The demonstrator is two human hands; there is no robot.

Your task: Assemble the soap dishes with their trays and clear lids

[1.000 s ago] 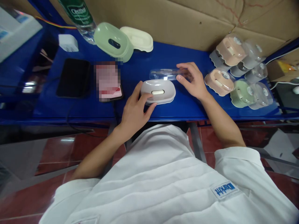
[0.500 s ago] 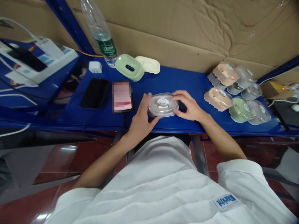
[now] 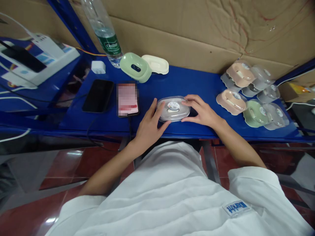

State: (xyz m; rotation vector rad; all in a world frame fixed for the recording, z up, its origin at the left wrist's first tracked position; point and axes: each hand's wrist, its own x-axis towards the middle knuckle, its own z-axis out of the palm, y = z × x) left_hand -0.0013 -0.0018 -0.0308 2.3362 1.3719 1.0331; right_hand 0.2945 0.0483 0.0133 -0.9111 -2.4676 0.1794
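A grey soap box (image 3: pixel 174 113) with a clear lid and a round white label sits on the blue table near its front edge. My left hand (image 3: pixel 150 126) grips its left end, thumb at the near side and a finger on the lid. Around the right end are the fingers of my right hand (image 3: pixel 202 112), thumb low at the near side and fingertips on the lid's far edge. A green soap box part (image 3: pixel 135 67) with an oval slot lies farther back, against a cream tray (image 3: pixel 157 64).
Several lidded soap boxes (image 3: pixel 231 101) in peach, green and grey are grouped at the right, some stacked. To the left lie a lit phone (image 3: pixel 127 99), a black phone (image 3: pixel 98 95) and a white charger (image 3: pixel 98 67). A water bottle (image 3: pixel 109 44) stands behind, and a power strip (image 3: pixel 59 64) is far left.
My left forefinger has come onto the lid, and my right fingers have shifted along the right end. The box is turned slightly. The whole view has shifted a little.
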